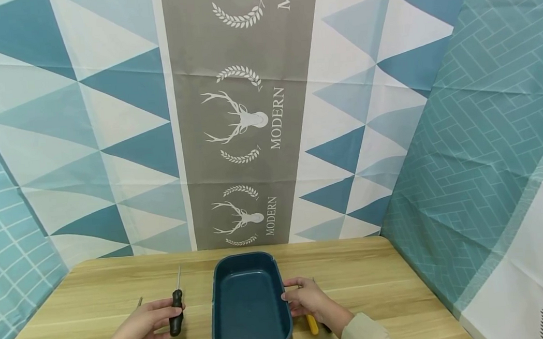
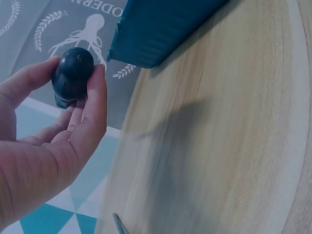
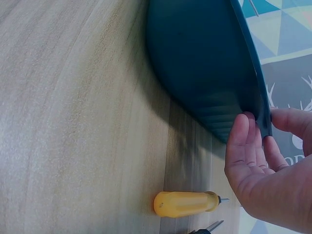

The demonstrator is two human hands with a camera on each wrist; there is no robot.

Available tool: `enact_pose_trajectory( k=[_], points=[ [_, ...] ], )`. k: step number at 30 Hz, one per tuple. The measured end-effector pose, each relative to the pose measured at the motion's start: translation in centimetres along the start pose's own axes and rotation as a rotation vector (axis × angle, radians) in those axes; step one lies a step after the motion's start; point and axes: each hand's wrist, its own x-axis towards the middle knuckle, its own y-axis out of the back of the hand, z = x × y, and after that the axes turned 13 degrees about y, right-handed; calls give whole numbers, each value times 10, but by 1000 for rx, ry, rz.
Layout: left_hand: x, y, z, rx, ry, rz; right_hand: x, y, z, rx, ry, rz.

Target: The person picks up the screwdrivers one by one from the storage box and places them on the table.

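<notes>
My left hand [image 1: 143,327] pinches a screwdriver [image 1: 175,315] by its black handle, above the table left of a dark blue plastic bin [image 1: 249,305]. The thin shaft points toward the wall. In the left wrist view the handle's rounded end [image 2: 73,68] faces the camera between thumb and fingers. Nothing lies inside the bin. My right hand [image 1: 309,297] grips its right rim, thumb over the edge and fingers [image 3: 239,141] against the outer wall. Below that hand a yellow-handled screwdriver [image 3: 185,204] lies on the table, beside a black-handled tool [image 3: 202,231] mostly cut off.
A thin metal rod [image 1: 140,302] shows behind my left hand; the rest of it is hidden. The wooden table [image 1: 352,268] ends at a wall covering [image 1: 232,141] with triangles and deer heads. Teal cloth [image 1: 477,177] hangs at the right.
</notes>
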Motion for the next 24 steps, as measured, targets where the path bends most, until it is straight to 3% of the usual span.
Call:
enact_pose_trajectory(
  k=[24],
  points=[
    [-7,18,-8,15,22,36,-1,-1,-1,10,-5,7]
  ],
)
